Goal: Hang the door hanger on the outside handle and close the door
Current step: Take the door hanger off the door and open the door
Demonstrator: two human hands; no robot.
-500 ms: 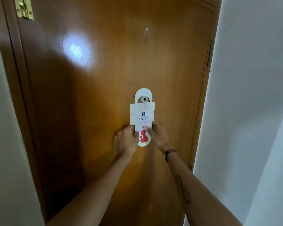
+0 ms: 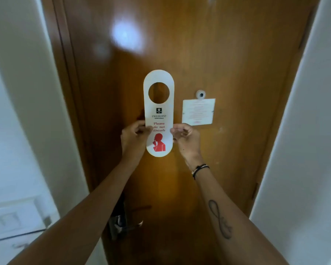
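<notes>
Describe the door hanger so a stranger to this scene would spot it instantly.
Start at the big glossy wooden door filling the view. In front of its middle, the left hand and right hand pinch a tall white card, the door hanger. Unlike the square white notice fixed under the peephole to its right, it has rounded ends, a round hole on top and a red figure below "Please do not disturb".

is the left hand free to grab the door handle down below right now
Probably not yet: the left hand pinches the door hanger together with the right hand. The handle sits below, partly behind the left forearm.

Glossy wooden door (image 2: 227, 54), matt card hanger (image 2: 158, 104)
</notes>
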